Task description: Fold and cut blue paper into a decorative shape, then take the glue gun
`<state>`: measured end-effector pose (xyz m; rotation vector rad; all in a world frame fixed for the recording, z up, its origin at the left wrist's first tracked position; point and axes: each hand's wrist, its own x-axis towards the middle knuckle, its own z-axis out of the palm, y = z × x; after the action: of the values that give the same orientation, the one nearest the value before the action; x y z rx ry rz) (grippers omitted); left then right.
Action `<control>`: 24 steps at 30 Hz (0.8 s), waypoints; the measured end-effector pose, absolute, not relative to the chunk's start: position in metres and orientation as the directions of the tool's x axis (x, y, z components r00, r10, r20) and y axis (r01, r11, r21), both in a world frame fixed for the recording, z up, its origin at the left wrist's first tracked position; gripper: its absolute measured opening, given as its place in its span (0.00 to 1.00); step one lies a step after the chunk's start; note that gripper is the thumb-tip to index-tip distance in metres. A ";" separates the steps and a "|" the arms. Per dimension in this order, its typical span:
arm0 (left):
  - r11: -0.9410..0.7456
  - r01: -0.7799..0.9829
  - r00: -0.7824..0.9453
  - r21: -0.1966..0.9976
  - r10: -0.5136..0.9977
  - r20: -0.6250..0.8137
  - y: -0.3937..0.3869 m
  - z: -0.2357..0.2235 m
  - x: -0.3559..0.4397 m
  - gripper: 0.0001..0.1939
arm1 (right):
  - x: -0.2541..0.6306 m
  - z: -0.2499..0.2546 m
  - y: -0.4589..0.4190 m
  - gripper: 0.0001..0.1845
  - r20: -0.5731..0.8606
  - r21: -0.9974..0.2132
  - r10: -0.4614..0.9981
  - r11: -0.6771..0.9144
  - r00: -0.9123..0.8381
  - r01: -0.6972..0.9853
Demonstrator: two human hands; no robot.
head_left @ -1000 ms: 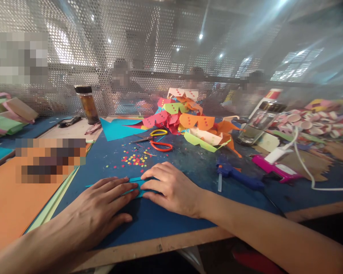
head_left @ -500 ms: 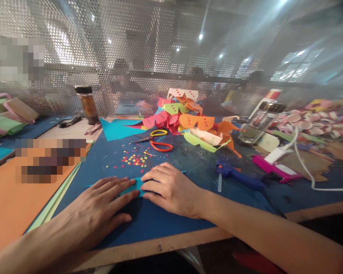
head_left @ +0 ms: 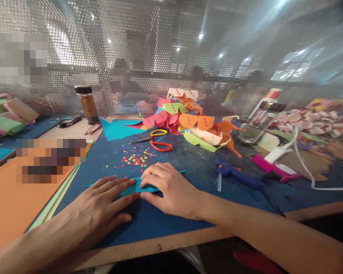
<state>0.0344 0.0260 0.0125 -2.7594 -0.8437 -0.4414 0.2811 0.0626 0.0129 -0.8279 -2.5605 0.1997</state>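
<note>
In the head view, now bends the fingers of the right hand more than half a second ago. Opens a bigger gap between that thumb and first finger, with a slanted edge of the light-blue paper strip showing inside. Has the left hand in nearly the same spot as before.

Lays the left hand low over the left part of the strip, palm down, fingers long and side by side with small gaps, thumb out to the side. Curves the right hand over the right part, fingers bent and tips down by the paper. Hard to tell about any pinch there. Has the strip on the blue tabletop, partly under both hands, with a thin tip poking out beyond each.

Leaves bare blue room between the hands and the wooden front edge. Has orange paper on the left. Has a free patch on the right, then a blue glue gun. Just past the fingers, has tiny paper squares, then scissors, then a heap of paper glasses farther back.
</note>
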 end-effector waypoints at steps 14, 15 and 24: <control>-0.816 0.562 0.809 -0.137 0.508 0.296 0.026 0.012 0.033 0.20 | 0.268 0.010 0.058 0.12 0.287 -0.298 0.718 0.696 -0.634 0.653; -0.817 0.563 0.807 -0.125 0.511 0.295 0.027 0.011 0.033 0.20 | 0.269 0.011 0.058 0.13 0.276 -0.305 0.718 0.696 -0.639 0.650; -0.810 0.586 0.767 0.028 0.565 0.303 0.030 0.003 0.029 0.21 | 0.283 0.017 0.062 0.23 0.207 -0.382 0.672 0.725 -0.711 0.574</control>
<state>0.0289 0.0300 0.0028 -2.8887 -0.9419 -0.4621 0.2825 0.0616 0.0171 -0.9699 -2.5977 0.4161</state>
